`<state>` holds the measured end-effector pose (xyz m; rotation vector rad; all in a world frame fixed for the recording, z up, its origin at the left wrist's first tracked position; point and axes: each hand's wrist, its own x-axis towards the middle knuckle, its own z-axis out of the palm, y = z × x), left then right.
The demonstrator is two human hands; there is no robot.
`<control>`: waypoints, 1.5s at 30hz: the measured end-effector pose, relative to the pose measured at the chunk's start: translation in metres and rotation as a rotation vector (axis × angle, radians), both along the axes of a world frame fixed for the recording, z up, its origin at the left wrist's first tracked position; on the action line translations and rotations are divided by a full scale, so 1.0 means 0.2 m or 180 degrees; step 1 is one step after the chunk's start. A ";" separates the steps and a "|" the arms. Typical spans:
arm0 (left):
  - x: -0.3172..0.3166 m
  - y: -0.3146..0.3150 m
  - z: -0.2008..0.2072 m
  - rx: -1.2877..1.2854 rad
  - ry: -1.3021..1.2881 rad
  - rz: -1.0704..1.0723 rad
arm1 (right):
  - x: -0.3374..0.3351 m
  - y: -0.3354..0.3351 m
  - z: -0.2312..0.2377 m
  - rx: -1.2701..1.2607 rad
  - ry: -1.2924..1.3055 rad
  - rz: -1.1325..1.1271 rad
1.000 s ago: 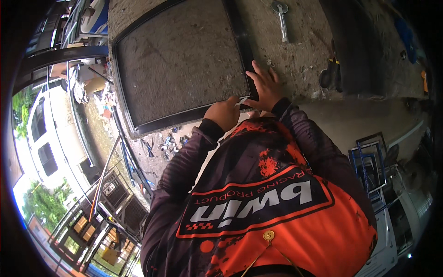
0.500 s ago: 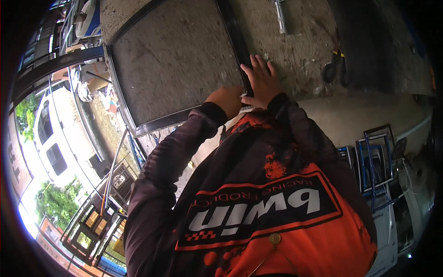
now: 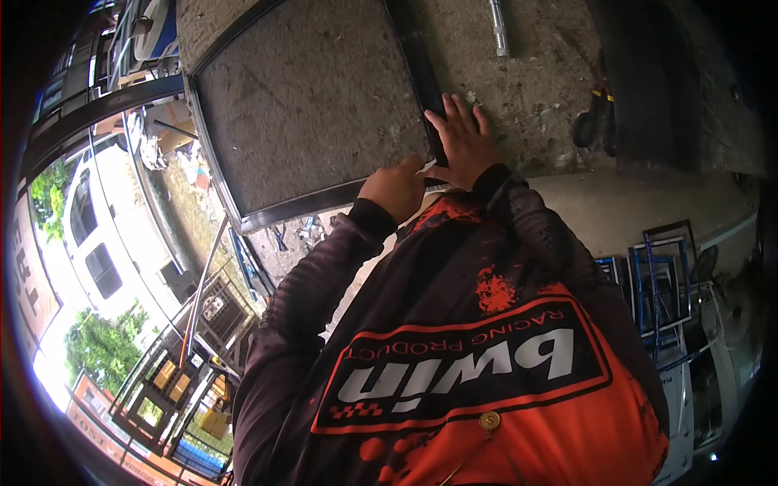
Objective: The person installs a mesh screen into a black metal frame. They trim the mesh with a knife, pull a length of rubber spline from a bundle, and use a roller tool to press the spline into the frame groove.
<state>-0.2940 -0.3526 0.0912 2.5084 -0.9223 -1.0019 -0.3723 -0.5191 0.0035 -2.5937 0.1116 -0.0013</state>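
A dark-framed screen panel [image 3: 304,205] with fine dark mesh lies flat on the rough worktop before me. My left hand [image 3: 395,189] is closed in a fist at the panel's near right corner. A small pale piece sticks out of its fingers; I cannot make out what it is. Beside it, my right hand [image 3: 468,144] lies flat with fingers spread, resting on the panel's right frame bar. The thumb points toward the left hand's fingertips, next to the pale piece.
On the worktop [image 3: 543,89], right of the panel, lie a silver metal rod-like tool [image 3: 499,31] and a black-handled tool with yellow parts [image 3: 598,121]. A dark sheet [image 3: 673,89] covers the far right. Blue and black frames [image 3: 660,283] stand lower right; a white vehicle [image 3: 101,235] is at left.
The left hand has shifted slightly nearer to me along the frame corner, and the pale piece shows more. The right hand stays spread on the frame bar. The view has shifted slightly.
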 end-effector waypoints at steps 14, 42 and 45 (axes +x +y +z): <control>0.10 0.01 0.13 -0.0308 0.0001 -0.0336 | 0.00 -0.02 0.00 0.0037 0.0036 0.0141; -0.15 0.05 0.00 -0.0297 -0.0637 -0.0144 | 0.00 -0.02 -0.05 -0.0215 0.0112 0.0185; -0.15 0.06 -0.01 -0.0536 -0.0708 -0.0207 | 0.00 -0.02 -0.07 -0.0298 0.0124 0.0209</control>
